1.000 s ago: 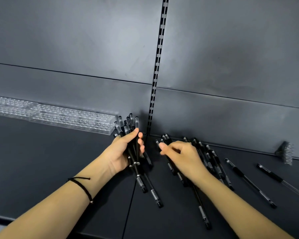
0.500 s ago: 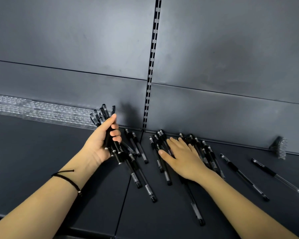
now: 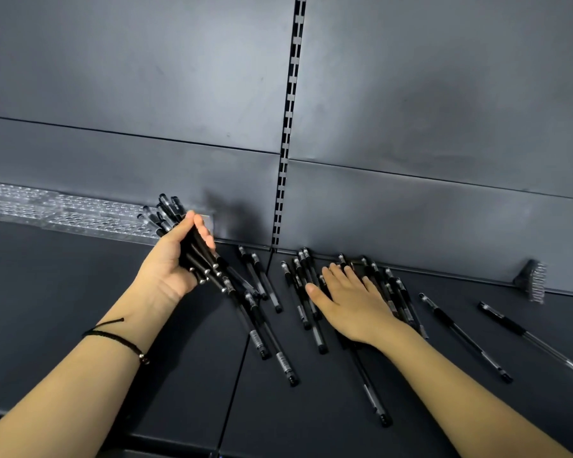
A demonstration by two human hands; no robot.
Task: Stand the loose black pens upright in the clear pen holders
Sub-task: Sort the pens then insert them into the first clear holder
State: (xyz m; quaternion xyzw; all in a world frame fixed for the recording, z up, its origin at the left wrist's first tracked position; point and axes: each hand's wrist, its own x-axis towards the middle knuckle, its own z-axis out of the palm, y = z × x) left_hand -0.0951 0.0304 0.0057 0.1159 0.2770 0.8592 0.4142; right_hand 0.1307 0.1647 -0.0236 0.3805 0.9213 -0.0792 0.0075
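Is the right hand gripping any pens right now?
No, the right hand lies flat, fingers straight, on top of the loose pens on the shelf.

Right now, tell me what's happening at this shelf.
Someone is gathering loose black pens. The left hand grips a bundle of pens, while the right hand lies flat on others scattered across the dark shelf. The clear pen holders along the back wall look empty.

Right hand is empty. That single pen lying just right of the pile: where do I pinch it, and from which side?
Probably pinch the single pen mid-barrel, coming straight down from above with the right hand. It lies flat on the shelf, apart from its neighbours, with bare surface along both long sides for thumb and forefinger.
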